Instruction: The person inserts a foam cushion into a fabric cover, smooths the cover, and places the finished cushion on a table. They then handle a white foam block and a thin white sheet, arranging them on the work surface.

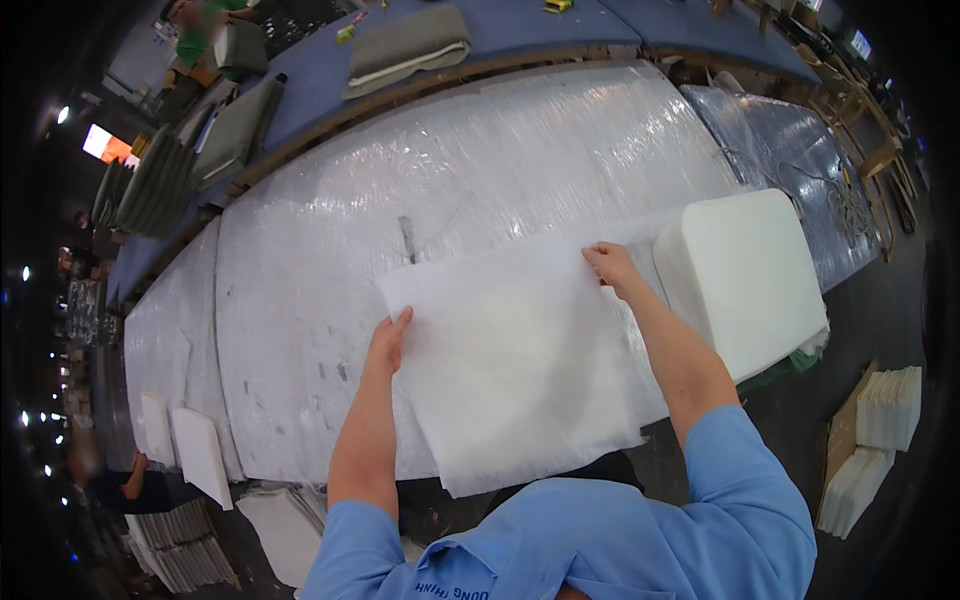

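A thin, fluffy white sheet of wadding (500,370) lies in front of me on the plastic-wrapped table, its near end hanging over the front edge. A cream-toned area shows in its middle; whether something lies beneath, I cannot tell. My left hand (388,340) grips the sheet's left edge, thumb pointing up. At the far right part of the sheet, my right hand (610,268) pinches the edge between thumb and fingers. Just right of that hand, a stack of white rounded-corner cushion pads (750,270) stands on the table.
Clear plastic film covers the long table (300,300). Behind it, a blue-topped bench (520,25) carries grey-green cushions (410,45). White pads (203,450) lean at the table's left end near a person in dark clothing (140,490). More white pads (885,410) sit lower right.
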The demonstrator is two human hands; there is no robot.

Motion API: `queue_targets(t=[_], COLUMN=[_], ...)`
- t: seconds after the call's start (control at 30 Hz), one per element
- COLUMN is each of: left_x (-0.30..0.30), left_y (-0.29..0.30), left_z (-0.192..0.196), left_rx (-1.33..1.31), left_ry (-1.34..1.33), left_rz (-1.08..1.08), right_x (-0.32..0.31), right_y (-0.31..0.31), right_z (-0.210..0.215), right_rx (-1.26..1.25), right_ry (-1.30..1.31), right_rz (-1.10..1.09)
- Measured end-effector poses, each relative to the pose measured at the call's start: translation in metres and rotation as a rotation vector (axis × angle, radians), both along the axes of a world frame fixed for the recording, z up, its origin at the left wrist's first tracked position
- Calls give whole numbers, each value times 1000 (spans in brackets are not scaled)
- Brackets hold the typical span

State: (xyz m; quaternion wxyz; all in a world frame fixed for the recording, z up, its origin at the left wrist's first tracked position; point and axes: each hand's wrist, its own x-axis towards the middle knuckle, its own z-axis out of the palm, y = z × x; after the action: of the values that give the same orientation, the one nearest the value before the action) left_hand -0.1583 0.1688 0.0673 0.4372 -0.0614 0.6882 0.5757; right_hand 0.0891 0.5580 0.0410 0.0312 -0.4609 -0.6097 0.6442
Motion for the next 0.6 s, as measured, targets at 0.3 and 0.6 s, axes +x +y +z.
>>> queue_targets(t=[0.3,0.6], left_x=[-12,-8], left_y=[37,33], left_z=[-44,-62], left_rx=[-341,-550], left_ry=[439,867], left_rz=[187,53], right_x=[-4,8], right_y=[12,5], right_z=[-47,-58], right_rx=[502,713], right_ry=[-132,-250], right_rz=[-244,-178])
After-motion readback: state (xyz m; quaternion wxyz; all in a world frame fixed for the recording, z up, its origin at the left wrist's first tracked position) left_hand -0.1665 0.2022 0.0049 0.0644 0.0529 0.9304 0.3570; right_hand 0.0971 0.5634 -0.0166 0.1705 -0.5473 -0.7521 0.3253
